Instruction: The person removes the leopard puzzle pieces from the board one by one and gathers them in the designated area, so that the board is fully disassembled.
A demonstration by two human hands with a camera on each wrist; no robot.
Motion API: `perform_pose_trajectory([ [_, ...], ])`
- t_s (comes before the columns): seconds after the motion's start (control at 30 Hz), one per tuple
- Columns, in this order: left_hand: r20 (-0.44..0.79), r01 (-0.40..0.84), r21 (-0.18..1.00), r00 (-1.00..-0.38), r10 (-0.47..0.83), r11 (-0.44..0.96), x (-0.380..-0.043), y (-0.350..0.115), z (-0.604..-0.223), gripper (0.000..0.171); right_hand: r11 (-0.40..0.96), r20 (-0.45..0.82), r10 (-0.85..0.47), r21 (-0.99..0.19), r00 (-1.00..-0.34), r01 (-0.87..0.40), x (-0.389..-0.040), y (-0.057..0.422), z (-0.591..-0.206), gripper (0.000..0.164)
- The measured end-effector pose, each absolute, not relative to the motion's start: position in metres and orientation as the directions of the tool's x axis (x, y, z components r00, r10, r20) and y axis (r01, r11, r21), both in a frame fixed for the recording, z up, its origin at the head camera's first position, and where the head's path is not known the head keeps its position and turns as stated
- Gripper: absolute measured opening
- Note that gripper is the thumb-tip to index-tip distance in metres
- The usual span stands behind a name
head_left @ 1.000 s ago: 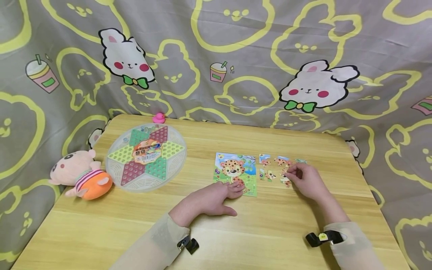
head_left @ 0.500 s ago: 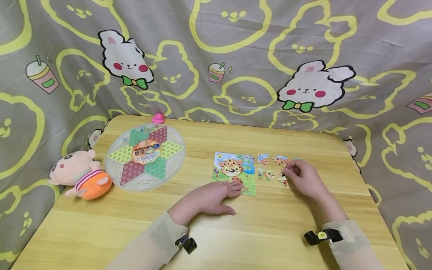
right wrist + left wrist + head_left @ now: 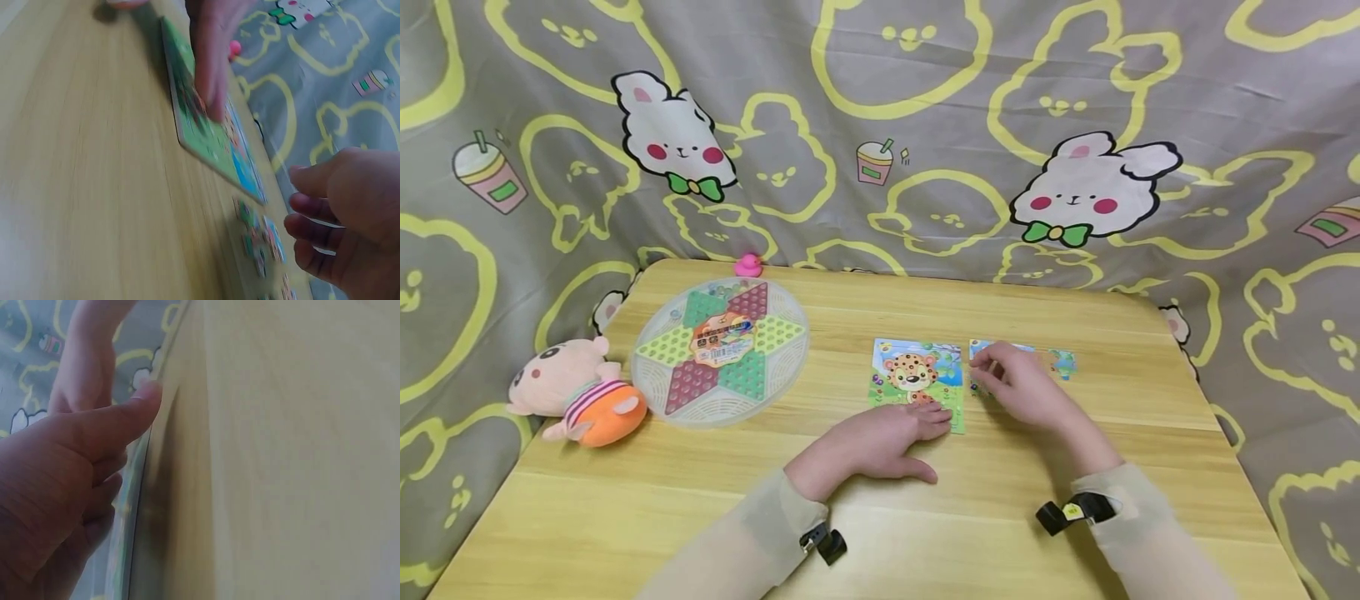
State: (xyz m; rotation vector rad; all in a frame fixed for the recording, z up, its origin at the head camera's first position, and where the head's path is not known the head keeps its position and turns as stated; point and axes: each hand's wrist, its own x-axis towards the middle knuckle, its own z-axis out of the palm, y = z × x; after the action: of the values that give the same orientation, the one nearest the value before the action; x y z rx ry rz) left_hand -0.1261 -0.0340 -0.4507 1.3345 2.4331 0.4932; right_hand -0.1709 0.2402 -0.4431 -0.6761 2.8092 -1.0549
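A jigsaw puzzle board (image 3: 910,358) with a spotted leopard cub picture lies on the table in the head view. My left hand (image 3: 876,440) rests with extended fingers on its lower part, covering some of the picture; the thumb is spread toward the table. Just right of the board, my right hand (image 3: 1026,390) is over loose puzzle pieces (image 3: 1063,363) and hides most of them. In the right wrist view its fingers (image 3: 319,231) are loosely bent above several small puzzle pieces (image 3: 257,240), apart from them, with nothing visible between them.
A round Chinese checkers board (image 3: 790,375) lies on the left of the wooden table (image 3: 985,533). Beside it are a plush toy (image 3: 591,392) at the left edge and a pink rubber duck (image 3: 748,266) at the back. A patterned curtain (image 3: 820,50) hangs behind.
My right hand has moved left, from the right-hand puzzle pieces to those nearest the board. The left hand has stayed on the board, and the head view has shifted slightly.
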Motion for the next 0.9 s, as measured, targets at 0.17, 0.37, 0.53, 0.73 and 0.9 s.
perform_pose_trajectory([
  [0.17, -0.129, 0.741, 0.438, -0.509, 0.851, 0.509, -0.128, -0.030, -0.455, 0.077, 0.659, 0.032, -0.497, -0.637, -0.867, -0.401, -0.179, 0.221, -0.446, 0.020],
  [0.37, -0.157, 0.722, 0.456, -0.511, 0.845, 0.521, -0.130, -0.029, -0.457, 0.076, 0.692, -0.025, -0.530, -0.591, -0.847, -0.415, -0.186, 0.210, -0.452, 0.033],
  [0.53, -0.177, 0.693, 0.484, -0.520, 0.835, 0.534, -0.130, -0.027, -0.456, 0.076, 0.701, -0.047, -0.525, -0.590, -0.850, -0.400, -0.189, 0.210, -0.455, 0.033],
  [0.73, -0.188, 0.682, 0.487, -0.528, 0.828, 0.546, -0.131, -0.026, -0.457, 0.076, 0.700, -0.058, -0.520, -0.601, -0.852, -0.385, -0.191, 0.210, -0.456, 0.027],
  [0.9, -0.189, 0.673, 0.499, -0.529, 0.827, 0.545, -0.132, -0.027, -0.460, 0.076, 0.695, -0.056, -0.515, -0.612, -0.855, -0.378, -0.191, 0.210, -0.458, 0.029],
])
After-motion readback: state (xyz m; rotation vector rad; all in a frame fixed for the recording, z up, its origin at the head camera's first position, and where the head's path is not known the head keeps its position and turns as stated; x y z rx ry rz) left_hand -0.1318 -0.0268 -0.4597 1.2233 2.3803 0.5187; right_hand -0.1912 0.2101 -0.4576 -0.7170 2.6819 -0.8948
